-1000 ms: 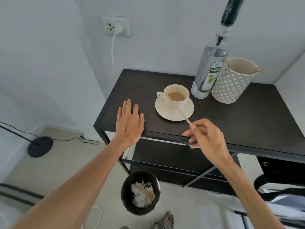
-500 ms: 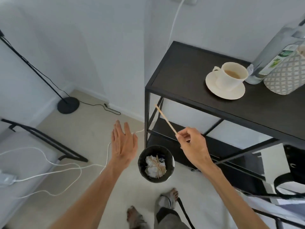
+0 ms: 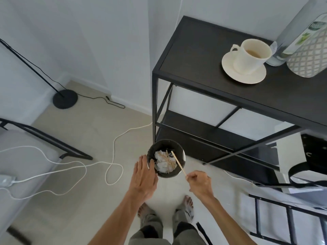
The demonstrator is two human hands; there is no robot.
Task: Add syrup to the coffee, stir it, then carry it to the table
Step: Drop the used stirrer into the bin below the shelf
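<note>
Floor lamp base (image 3: 65, 99): black disc, far left on the floor, thin pole rising left.
White cable (image 3: 113, 147): looped across the floor, left of centre.
Left hand (image 3: 144, 179): grip wide open, fingers spread flat, holding nothing; fingertips overlap the left rim of the bin.
Waste bin (image 3: 177, 174): round, black, on the floor beside the near left leg of the bench; contains crumpled white paper and several wooden sticks.
Stir stick (image 3: 178, 162): thin wood, far end tilted over the bin opening.
Right hand (image 3: 200, 183): grip closed, pinching the near end of the stir stick between thumb and fingertips.
Bench (image 3: 194, 50): black metal frame, dark top, lower shelf.
Coffee cup (image 3: 251, 55): cream, coffee inside, on a saucer (image 3: 233, 73) on the bench top, far right.
Syrup bottle (image 3: 297, 29): clear glass, touching or just behind the cup.
Patterned pot (image 3: 307, 59): right edge.
</note>
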